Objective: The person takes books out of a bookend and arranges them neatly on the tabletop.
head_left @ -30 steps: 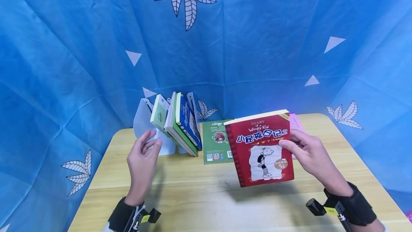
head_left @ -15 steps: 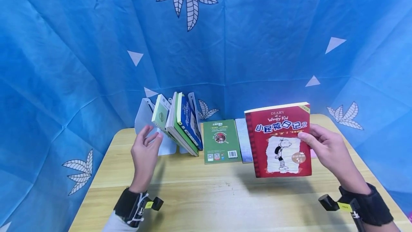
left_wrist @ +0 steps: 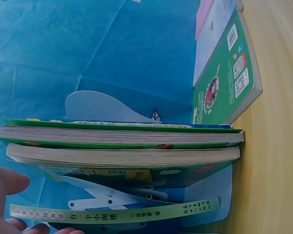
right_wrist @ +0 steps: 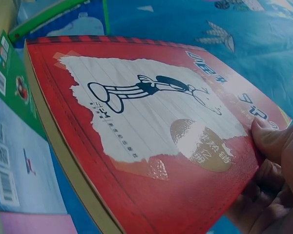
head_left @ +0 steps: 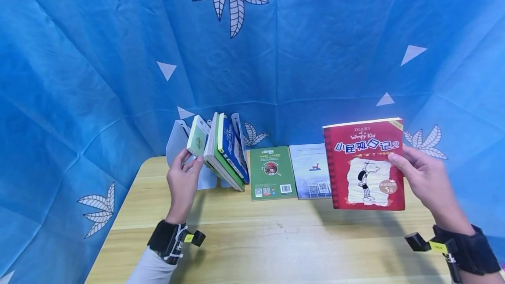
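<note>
My right hand [head_left: 428,179] grips the right edge of a red paperback book [head_left: 364,165], thumb on its front cover, and holds it upright above the table. A cartoon figure is on the cover, which also fills the right wrist view. My left hand [head_left: 183,183] is at a slim light green book [head_left: 198,137] that leans at the left of the book row. In the left wrist view, fingertips [left_wrist: 39,228] lie at this book's near end, while the thumb stays apart from its spine. Beside it lean several thicker books [head_left: 225,152], one with a blue cover.
White metal bookends [head_left: 175,143] stand on both sides of the row. Flat on the wooden table [head_left: 252,240] lie a green book [head_left: 272,172] and a pale blue book [head_left: 309,170]. Behind the table hangs a blue patterned cloth [head_left: 315,47].
My right hand has carried the red book to the right and slightly up, uncovering the pale blue book. My left hand has moved a little right, up to the light green book.
</note>
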A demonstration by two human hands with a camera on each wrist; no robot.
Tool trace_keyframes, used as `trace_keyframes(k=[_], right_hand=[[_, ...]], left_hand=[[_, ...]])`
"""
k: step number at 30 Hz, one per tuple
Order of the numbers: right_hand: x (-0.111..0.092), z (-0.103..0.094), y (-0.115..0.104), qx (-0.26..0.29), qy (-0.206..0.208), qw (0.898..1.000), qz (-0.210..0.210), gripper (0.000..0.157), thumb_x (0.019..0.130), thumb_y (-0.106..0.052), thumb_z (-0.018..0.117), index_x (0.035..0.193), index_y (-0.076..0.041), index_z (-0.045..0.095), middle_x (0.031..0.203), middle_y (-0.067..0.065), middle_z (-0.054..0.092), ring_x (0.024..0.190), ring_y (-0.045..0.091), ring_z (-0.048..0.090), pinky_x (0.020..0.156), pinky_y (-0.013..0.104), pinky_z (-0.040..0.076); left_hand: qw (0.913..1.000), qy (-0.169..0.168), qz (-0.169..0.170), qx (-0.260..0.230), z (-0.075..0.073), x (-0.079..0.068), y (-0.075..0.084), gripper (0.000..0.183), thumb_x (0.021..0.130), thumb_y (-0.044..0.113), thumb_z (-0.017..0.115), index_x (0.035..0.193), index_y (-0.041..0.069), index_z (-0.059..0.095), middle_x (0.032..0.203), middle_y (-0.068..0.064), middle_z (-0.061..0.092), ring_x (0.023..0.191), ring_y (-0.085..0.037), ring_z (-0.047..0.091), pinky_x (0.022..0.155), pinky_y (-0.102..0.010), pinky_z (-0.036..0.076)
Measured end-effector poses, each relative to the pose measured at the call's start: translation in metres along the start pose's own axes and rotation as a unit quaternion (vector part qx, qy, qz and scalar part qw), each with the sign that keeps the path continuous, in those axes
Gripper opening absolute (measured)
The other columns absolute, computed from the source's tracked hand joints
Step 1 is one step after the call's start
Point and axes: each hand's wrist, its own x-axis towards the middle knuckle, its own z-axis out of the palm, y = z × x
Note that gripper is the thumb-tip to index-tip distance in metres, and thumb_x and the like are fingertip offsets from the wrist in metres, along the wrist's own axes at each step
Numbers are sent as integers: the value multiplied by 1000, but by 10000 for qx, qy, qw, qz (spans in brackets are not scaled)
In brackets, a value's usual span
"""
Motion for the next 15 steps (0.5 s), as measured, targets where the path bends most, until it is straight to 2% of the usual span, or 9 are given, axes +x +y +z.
trace_keyframes(k=[3, 8, 15], right_hand=[[3, -5, 4, -90, 75, 9999, 82, 41, 103, -25, 66, 134, 3, 64, 79, -36, 67, 68, -7, 66, 61, 10, 52], [8, -12, 10, -285, 162, 9990, 309, 46, 103, -33, 66, 135, -1, 65, 81, -39, 64, 80, -13, 59, 67, 6, 47], [17, -21, 22, -297, -108, 9978, 583, 51, 105, -39, 60, 142, -4, 61, 90, -42, 61, 91, -17, 55, 71, 5, 44]], left_hand=[[10000, -4, -67, 37, 2, 2, -1, 63, 101, 43, 67, 155, 18, 47, 154, -6, 57, 130, -25, 67, 110, -45, 55], [9999, 7, -75, 103, 4, 5, -2, 62, 101, 42, 66, 155, 18, 48, 152, -8, 59, 128, -26, 68, 110, -49, 55], [9998, 117, 26, 187, 7, 7, -5, 56, 102, 38, 67, 152, 19, 52, 149, -7, 63, 123, -24, 71, 107, -48, 58]])
